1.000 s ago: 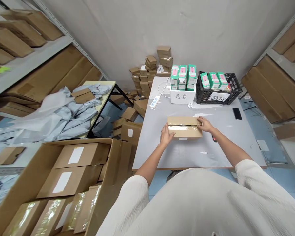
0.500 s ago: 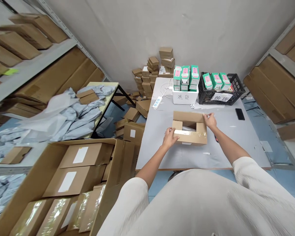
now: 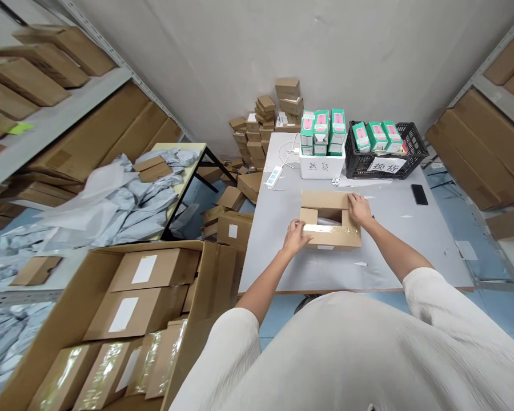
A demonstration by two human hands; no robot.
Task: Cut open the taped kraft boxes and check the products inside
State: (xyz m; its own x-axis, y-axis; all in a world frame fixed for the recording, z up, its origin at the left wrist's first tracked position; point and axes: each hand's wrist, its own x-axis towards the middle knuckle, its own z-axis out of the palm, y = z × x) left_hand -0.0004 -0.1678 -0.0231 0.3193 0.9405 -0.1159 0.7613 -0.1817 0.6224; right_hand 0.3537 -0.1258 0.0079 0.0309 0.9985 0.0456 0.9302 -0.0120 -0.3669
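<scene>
A small cardboard box (image 3: pixel 330 239) lies on the grey-topped table (image 3: pixel 274 228) with its flaps partly folded in. Clear tape runs along its near flap, and through the gap in the middle something pale, perhaps plastic wrap, shows inside. My left hand (image 3: pixel 297 235) grips the box at its near left corner, thumb and fingers on the edge of the taped flap. At the far right corner, my right hand (image 3: pixel 360 209) has its fingers bent over the far flap, holding it. The fingertips' undersides are hidden.
Behind the box stand a white bin (image 3: pixel 322 167) and a black crate (image 3: pixel 385 165), both with green-and-pink boxes. A power strip (image 3: pixel 274 177) and a phone (image 3: pixel 419 194) lie on the table. A big carton (image 3: pixel 214 285) of taped boxes stands at left.
My right hand has shifted slightly left along the far flap, its fingers now further over it. My left hand keeps its place on the near left corner.
</scene>
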